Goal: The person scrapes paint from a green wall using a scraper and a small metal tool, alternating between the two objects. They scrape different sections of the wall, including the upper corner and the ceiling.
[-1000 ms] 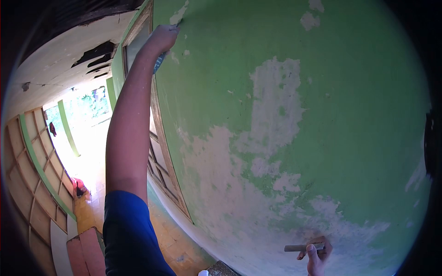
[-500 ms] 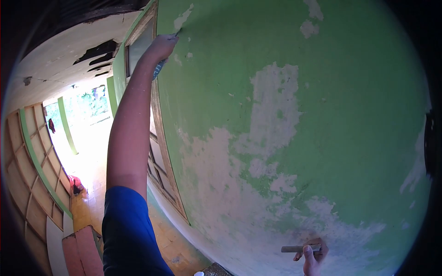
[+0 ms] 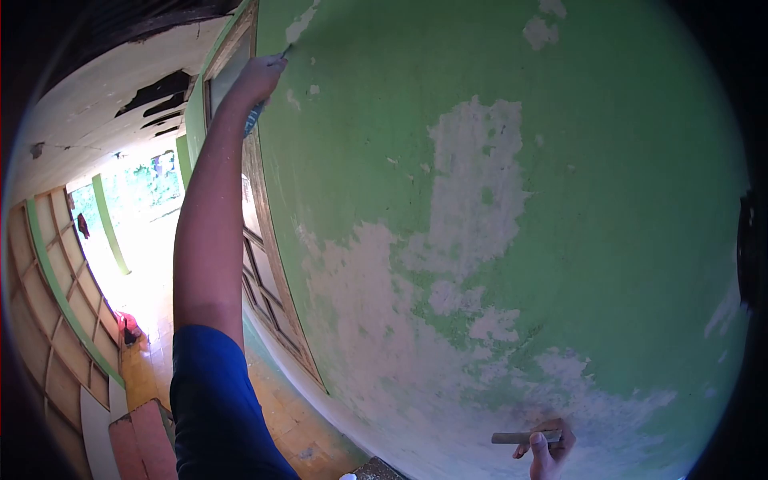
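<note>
My left arm reaches up along the green wall (image 3: 624, 184), and my left hand (image 3: 262, 77) is closed around a thin-tipped tool that looks like a scraper (image 3: 254, 120). Its blue, lettered end sticks out below the fist, while the dark tip points at the wall just under a bare pale patch (image 3: 302, 22). Low on the right, my right hand (image 3: 547, 452) pinches a flat greyish bar (image 3: 512, 438) between thumb and fingers, in front of the wall. What kind of bar it is I cannot make out.
A wood-framed window (image 3: 268, 264) stands left of the wall. Large peeled patches (image 3: 476, 184) spread over the green paint. Further left are a tiled floor (image 3: 288, 408), a reddish board (image 3: 144, 440), a framed partition (image 3: 60, 296) and a ceiling with holes (image 3: 156, 92).
The view has turned slightly, so the left arm, window and wall patches sit a little further left. Both hands keep their holds, and the tool tip stays close beneath the upper pale patch.
</note>
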{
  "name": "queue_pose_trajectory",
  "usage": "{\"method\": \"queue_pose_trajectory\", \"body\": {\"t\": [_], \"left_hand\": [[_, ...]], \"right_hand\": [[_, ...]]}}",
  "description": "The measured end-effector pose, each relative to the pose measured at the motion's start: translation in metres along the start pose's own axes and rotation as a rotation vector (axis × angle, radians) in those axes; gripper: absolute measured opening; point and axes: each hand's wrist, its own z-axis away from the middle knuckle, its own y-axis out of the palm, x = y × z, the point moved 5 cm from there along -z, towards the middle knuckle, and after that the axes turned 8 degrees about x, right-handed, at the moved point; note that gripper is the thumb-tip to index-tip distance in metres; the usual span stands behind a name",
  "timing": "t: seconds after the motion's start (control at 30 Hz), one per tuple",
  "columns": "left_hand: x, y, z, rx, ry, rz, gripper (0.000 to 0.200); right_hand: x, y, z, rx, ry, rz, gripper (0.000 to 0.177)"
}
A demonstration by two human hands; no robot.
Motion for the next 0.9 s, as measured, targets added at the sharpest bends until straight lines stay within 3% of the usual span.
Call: {"method": "queue_pose_trajectory", "body": {"t": [0.3, 0.4, 0.9], "left_hand": [[0.018, -0.01, -0.03, -0.011, 0.083, -0.043, 0.041], [0.016, -0.014, -0.031, -0.015, 0.031, -0.02, 0.041], [0.032, -0.024, -0.07, -0.099, 0.146, 0.039, 0.04]], "right_hand": [[0.0, 0.003, -0.003, -0.107, 0.023, 0.035, 0.016], [-0.001, 0.005, -0.004, -0.17, 0.05, 0.078, 0.014], [-0.002, 0.016, -0.01, -0.324, -0.048, 0.143, 0.02]]}}
